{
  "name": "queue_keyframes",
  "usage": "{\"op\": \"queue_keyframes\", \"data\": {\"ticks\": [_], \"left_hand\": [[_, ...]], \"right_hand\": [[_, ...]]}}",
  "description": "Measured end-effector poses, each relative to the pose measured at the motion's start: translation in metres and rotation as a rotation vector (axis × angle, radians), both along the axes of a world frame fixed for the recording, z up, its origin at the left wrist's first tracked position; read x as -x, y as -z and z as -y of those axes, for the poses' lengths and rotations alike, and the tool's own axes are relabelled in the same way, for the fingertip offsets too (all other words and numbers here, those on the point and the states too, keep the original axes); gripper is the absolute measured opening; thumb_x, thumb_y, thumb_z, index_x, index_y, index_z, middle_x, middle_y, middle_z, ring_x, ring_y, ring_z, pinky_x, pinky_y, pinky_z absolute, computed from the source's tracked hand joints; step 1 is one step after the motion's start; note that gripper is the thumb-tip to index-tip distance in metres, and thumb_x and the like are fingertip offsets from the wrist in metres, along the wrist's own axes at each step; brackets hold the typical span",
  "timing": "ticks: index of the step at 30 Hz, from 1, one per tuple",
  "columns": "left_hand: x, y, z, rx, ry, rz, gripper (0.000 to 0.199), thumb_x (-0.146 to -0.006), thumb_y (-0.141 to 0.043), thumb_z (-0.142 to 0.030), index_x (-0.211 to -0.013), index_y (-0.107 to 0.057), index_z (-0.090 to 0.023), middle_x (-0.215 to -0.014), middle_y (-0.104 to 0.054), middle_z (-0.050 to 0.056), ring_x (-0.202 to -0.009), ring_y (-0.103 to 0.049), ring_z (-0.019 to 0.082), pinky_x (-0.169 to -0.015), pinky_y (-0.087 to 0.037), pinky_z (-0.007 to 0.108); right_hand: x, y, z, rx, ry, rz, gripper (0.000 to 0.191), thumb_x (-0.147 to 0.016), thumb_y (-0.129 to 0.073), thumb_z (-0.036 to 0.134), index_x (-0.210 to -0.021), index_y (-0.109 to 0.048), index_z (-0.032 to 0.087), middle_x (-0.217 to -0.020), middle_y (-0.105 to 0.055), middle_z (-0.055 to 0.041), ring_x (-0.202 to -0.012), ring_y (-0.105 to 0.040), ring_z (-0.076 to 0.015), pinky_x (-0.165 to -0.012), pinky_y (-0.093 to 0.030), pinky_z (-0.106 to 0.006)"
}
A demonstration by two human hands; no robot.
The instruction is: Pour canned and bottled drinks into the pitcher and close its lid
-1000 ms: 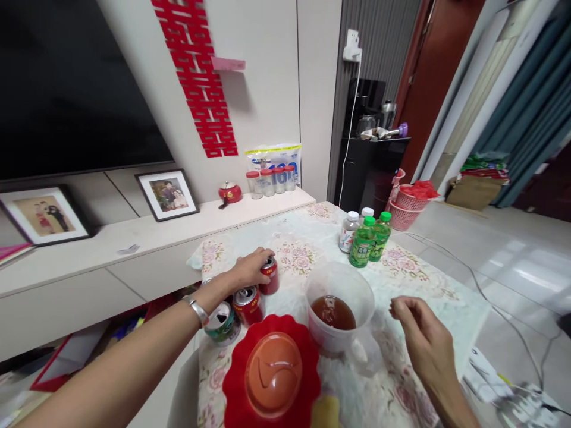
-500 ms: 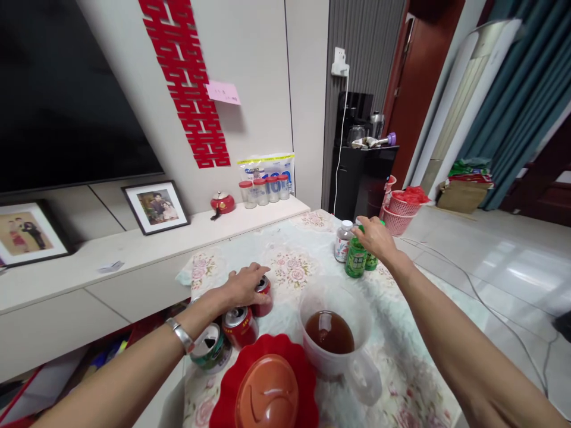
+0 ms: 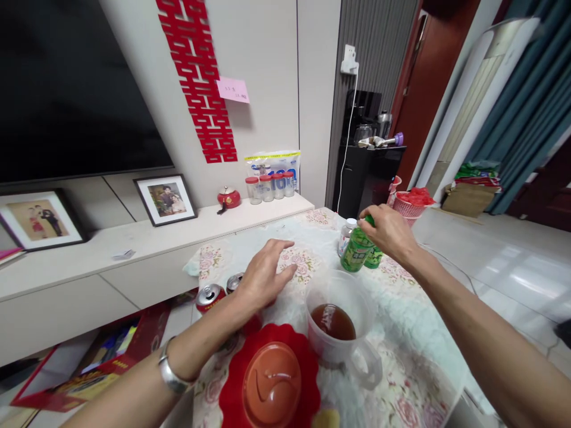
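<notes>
My right hand grips the top of a green bottle, which leans slightly. Another green bottle stands beside it, and a clear bottle with a white cap is just behind. My left hand hovers over the cloth with thumb and fingers apart, holding nothing. To its left are a red can and another can, partly covered by the hand. A plastic jug holding brown liquid stands between my arms. The red scalloped dish with an orange oval piece lies near me.
A flowered cloth covers the table. On the white cabinet stand picture frames, a red pot and several red-lidded jars. Pink baskets stand beyond the table.
My left hand has left the can it was touching and moved right and up, its fingers now spread. The green bottle in my right hand has tilted. The view has shifted slightly.
</notes>
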State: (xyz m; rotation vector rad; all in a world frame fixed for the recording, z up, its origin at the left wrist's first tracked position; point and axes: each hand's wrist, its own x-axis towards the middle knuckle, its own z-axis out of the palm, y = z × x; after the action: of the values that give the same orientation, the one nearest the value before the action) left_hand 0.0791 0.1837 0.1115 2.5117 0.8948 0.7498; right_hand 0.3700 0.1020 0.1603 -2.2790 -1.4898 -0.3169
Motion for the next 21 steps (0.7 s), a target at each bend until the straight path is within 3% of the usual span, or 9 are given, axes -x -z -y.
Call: {"op": "queue_keyframes", "data": {"ticks": [3,6,9,11,15,18,21], "left_hand": [[-0.013,-0.009,0.022,-0.026,0.021,0.138,0.049,-0.092,-0.063,-0.030,-0.138,-0.053,-0.018,-0.139,-0.064,0.015,-0.133,-0.063,0.031,-0.113,-0.053,0.051],[-0.022,-0.017,0.038,-0.087,-0.028,0.216,0.075,-0.084,-0.075,-0.033,-0.149,-0.041,-0.017,-0.149,-0.057,0.020,-0.141,-0.058,0.037,-0.115,-0.051,0.057],[-0.021,-0.023,0.050,-0.136,-0.138,0.279,0.098,-0.073,-0.085,-0.034,-0.154,-0.033,-0.016,-0.152,-0.056,0.022,-0.141,-0.058,0.042,-0.113,-0.052,0.060],[-0.014,-0.025,0.059,-0.122,-0.226,0.331,0.092,-0.071,-0.086,-0.031,-0.149,-0.038,-0.019,-0.144,-0.063,0.018,-0.132,-0.065,0.039,-0.106,-0.057,0.055],[0.007,-0.017,0.082,0.001,-0.362,0.364,0.063,-0.072,-0.080,-0.025,-0.129,-0.052,-0.023,-0.113,-0.076,0.008,-0.107,-0.077,0.035,-0.087,-0.063,0.048],[0.020,-0.006,0.097,0.096,-0.417,0.316,0.055,-0.073,-0.074,-0.026,-0.123,-0.053,-0.025,-0.106,-0.077,0.007,-0.102,-0.077,0.037,-0.082,-0.062,0.050],[0.031,0.009,0.108,0.189,-0.359,0.267,0.053,-0.074,-0.073,-0.032,-0.122,-0.051,-0.029,-0.109,-0.076,0.008,-0.101,-0.076,0.036,-0.082,-0.061,0.050]], "right_hand": [[0.030,-0.037,0.008,-0.119,-0.115,0.017,0.016,-0.097,-0.061,0.028,-0.102,-0.073,0.020,-0.103,-0.069,-0.0078,-0.094,-0.066,-0.0229,-0.085,-0.051,-0.038],[0.065,-0.068,0.017,-0.242,-0.252,-0.011,0.012,-0.094,-0.063,0.029,-0.096,-0.072,0.021,-0.097,-0.069,-0.0039,-0.089,-0.064,-0.0197,-0.081,-0.047,-0.034],[0.100,-0.089,0.028,-0.343,-0.501,-0.230,0.008,-0.089,-0.067,0.026,-0.084,-0.070,0.020,-0.082,-0.068,-0.0002,-0.079,-0.062,-0.0173,-0.073,-0.043,-0.032],[0.120,-0.097,0.036,-0.318,-0.601,-0.338,0.010,-0.090,-0.068,0.026,-0.081,-0.068,0.020,-0.076,-0.066,0.0019,-0.074,-0.061,-0.0154,-0.071,-0.041,-0.030],[0.147,-0.096,0.046,-0.149,-0.679,-0.212,0.025,-0.100,-0.060,0.039,-0.085,-0.066,0.020,-0.077,-0.067,-0.0007,-0.071,-0.060,-0.0157,-0.064,-0.037,-0.029],[0.160,-0.083,0.049,-0.011,-0.521,0.102,0.049,-0.107,-0.041,0.058,-0.086,-0.066,0.021,-0.069,-0.064,-0.0045,-0.058,-0.054,-0.0168,-0.055,-0.024,-0.031],[0.166,-0.067,0.050,0.003,-0.396,0.300,0.064,-0.104,-0.034,0.069,-0.077,-0.066,0.021,-0.057,-0.060,-0.0056,-0.047,-0.047,-0.0162,-0.053,-0.014,-0.032]]}}
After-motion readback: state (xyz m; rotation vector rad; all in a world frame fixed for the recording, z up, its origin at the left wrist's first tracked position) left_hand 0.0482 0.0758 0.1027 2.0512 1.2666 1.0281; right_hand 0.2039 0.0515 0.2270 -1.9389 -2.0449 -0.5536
